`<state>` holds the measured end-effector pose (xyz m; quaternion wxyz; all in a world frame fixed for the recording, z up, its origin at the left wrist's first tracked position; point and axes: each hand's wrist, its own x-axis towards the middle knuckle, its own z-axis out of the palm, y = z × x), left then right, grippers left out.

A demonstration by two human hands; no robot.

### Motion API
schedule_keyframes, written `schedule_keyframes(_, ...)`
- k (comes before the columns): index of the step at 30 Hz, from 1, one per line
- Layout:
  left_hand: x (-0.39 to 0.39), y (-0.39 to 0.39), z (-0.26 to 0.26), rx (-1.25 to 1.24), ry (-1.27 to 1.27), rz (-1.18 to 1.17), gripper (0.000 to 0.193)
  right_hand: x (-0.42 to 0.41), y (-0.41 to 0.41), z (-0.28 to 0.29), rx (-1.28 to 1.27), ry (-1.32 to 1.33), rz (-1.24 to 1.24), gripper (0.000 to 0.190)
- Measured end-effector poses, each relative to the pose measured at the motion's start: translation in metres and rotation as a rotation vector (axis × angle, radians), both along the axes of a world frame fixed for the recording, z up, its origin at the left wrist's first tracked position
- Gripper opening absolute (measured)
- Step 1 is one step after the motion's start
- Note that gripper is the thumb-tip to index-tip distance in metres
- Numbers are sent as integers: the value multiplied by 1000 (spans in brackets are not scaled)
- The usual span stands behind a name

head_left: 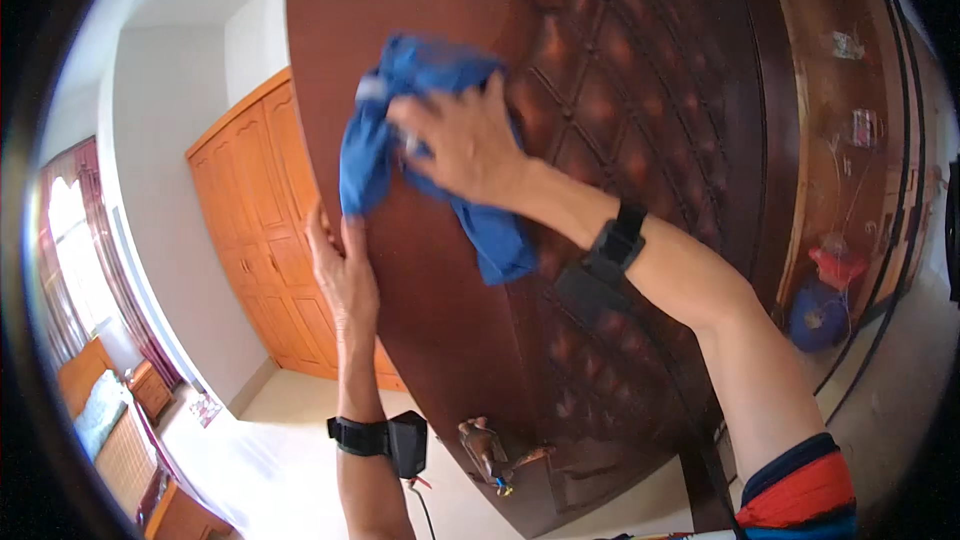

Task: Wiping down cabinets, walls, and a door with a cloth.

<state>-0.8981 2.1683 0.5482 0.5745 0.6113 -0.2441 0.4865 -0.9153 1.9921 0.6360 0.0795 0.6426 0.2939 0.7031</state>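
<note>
A dark reddish-brown carved wooden door (442, 315) fills the middle of the view. My right hand (465, 142) presses a bunched blue cloth (371, 157) against its upper smooth panel. The hand is slightly blurred, and a ring shows on one finger. Loose ends of the cloth hang below and to the left of it. My left hand (341, 270) grips the door's left edge, thumb on the front face and fingers behind. Lower down, a metal door handle (484, 450) with a key in its lock sits near the same edge. Both wrists wear black strapped devices.
Behind the door's left edge stands an orange wooden wardrobe (262, 240). Through an opening at far left are a bed (112, 427), a nightstand (150, 388) and a curtained window. Dark cables (896, 202) run down the right side, near a blue round object (817, 315).
</note>
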Motion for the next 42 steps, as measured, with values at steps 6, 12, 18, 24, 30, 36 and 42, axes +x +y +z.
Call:
schedule_keyframes(6,-6,4,2,-62,69,91,60,8,-108,55,451,-160,-97,37)
schedule_keyframes(12,6,7,0,-19,98,248,59,15,-241,36,640,-206,-151,39)
schedule_keyframes(18,18,10,0,3,55,304,58,12,-364,-29,845,-125,-386,43)
schedule_keyframes(24,23,16,-1,-33,70,311,55,5,-327,-64,848,-206,-266,34)
schedule_keyframes(30,34,16,-2,-39,43,395,55,-29,-197,-66,323,174,25,39)
schedule_keyframes(36,34,33,-5,4,55,404,56,-7,-198,-8,347,71,-73,42)
schedule_keyframes(42,41,35,-7,-4,69,381,61,-3,-302,45,756,-168,-205,46)
